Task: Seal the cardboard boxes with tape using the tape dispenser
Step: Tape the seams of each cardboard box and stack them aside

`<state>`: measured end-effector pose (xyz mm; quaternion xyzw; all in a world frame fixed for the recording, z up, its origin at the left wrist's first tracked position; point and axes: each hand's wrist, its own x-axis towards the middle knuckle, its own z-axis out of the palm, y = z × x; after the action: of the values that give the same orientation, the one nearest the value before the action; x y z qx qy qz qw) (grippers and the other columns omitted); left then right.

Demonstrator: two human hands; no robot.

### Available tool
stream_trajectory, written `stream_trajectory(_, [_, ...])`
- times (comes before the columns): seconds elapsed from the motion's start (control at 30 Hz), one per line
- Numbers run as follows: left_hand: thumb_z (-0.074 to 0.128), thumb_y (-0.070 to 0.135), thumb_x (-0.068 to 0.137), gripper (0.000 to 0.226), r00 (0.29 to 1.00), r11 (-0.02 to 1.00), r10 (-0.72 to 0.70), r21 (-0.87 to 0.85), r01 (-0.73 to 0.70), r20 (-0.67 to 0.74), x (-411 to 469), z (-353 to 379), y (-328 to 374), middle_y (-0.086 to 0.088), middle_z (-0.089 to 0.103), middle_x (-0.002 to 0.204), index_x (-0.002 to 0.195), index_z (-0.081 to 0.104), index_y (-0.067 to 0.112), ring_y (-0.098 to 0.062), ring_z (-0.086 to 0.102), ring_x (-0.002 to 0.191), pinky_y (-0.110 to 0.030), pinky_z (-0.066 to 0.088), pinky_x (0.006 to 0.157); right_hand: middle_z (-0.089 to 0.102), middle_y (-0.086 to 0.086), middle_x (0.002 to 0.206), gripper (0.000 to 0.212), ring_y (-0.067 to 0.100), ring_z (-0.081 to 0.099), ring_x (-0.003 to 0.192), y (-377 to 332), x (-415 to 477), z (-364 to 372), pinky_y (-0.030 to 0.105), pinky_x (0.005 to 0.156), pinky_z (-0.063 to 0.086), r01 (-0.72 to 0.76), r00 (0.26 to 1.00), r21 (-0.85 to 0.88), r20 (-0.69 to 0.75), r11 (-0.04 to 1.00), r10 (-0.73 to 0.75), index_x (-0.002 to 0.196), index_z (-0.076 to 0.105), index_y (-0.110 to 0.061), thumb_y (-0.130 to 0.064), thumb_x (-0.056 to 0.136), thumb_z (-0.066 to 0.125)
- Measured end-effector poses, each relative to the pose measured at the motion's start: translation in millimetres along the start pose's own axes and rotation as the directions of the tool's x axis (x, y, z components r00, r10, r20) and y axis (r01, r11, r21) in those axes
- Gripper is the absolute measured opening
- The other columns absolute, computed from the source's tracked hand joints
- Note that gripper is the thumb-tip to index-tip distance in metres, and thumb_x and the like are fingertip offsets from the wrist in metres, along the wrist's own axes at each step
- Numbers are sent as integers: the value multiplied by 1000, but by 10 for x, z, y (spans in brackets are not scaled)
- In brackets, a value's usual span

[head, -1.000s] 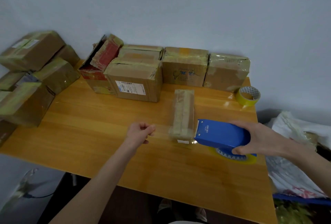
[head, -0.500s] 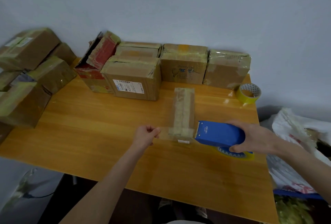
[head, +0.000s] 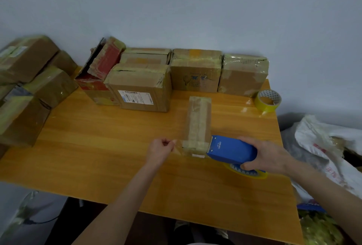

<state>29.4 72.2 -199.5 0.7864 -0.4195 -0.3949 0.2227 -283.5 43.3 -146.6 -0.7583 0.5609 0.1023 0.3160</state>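
At frame centre one narrow cardboard box [head: 198, 125] lies on the table [head: 98, 146], the left hand [head: 159, 150] pinching clear tape [head: 179, 148] at its near end, the right hand [head: 268, 156] with fingers curled round one blue tape dispenser [head: 232, 149] beside it, five boxes [head: 195, 74] behind, and one spare roll [head: 268, 100] at upper right.

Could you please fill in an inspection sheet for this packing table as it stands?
Surface: wooden table, glossy.
Job's things: narrow box, taped; blue tape dispenser at its near end; tape strip stretched across.
Clutter: taped boxes along the wall; stacked boxes left; spare tape roll.
Hands: left hand pinches the strip; right hand grips the dispenser.
Cables: one dark cable, floor, lower left.
Surroundings: plain wall; white bag right.
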Motion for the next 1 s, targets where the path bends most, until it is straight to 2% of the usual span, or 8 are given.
stream_trajectory(0.13, [55,37,96,24,999,999,3,47,-5,44,23,51,-54,-7,69,87,81,63,20,-26,62,77,-43,55,72,57,-4,121,86,16,59,99,-67,22,84,35,81,53,5,1000,72,1,997,-5,146,25,-41,-46,76,75])
stream_trajectory(0.2, [50,39,97,24,994,989,47,135,-60,96,30,99,-69,-8,63,105,106,63,21,-22,59,81,-38,51,73,57,-4,119,86,16,59,96,-51,5,99,33,78,53,3,1000,70,0,998,-3,146,25,-41,-46,76,74])
stream_trajectory(0.3, [44,44,99,49,995,942,60,324,-83,81,13,81,-168,-14,38,140,145,39,27,-28,52,116,-38,45,93,57,-8,114,86,13,58,94,16,-20,86,33,78,53,-4,1000,65,-11,998,4,146,27,-41,-48,74,74])
stream_trajectory(0.4, [38,36,100,51,872,815,471,442,-374,-130,-210,63,-146,-4,39,148,147,36,17,-20,41,132,-32,41,103,55,-11,110,83,11,56,93,47,-48,66,31,75,52,10,999,72,-33,997,-8,143,30,-42,-47,74,75])
stream_trajectory(0.47, [25,41,98,57,737,601,671,517,-609,87,-398,154,14,2,21,158,151,20,19,-16,15,147,-30,21,115,55,-12,110,80,11,56,94,73,-65,62,31,76,51,12,999,103,-31,995,-9,142,32,-42,-44,75,76])
stream_trajectory(0.57, [12,49,96,65,727,412,560,628,-660,397,-503,329,69,5,-23,156,147,-17,21,-9,-28,141,-27,-5,117,55,-11,115,81,12,56,98,59,-67,78,33,81,52,19,999,107,-32,994,-16,143,32,-41,-46,75,75])
stream_trajectory(0.83, [23,42,103,58,773,562,504,533,-633,386,-444,163,-1,11,-18,155,147,-9,25,-2,-19,143,-30,7,121,56,-8,115,80,14,57,97,-91,24,140,34,80,53,51,999,170,-18,984,-48,142,31,-41,-43,75,75])
stream_trajectory(1.0, [23,41,103,54,796,609,478,513,-605,371,-394,51,58,16,-13,153,151,3,25,1,-16,142,-30,11,120,57,-11,114,79,13,56,95,-182,115,173,25,65,45,70,997,105,-45,992,-66,141,31,-43,-49,74,72])
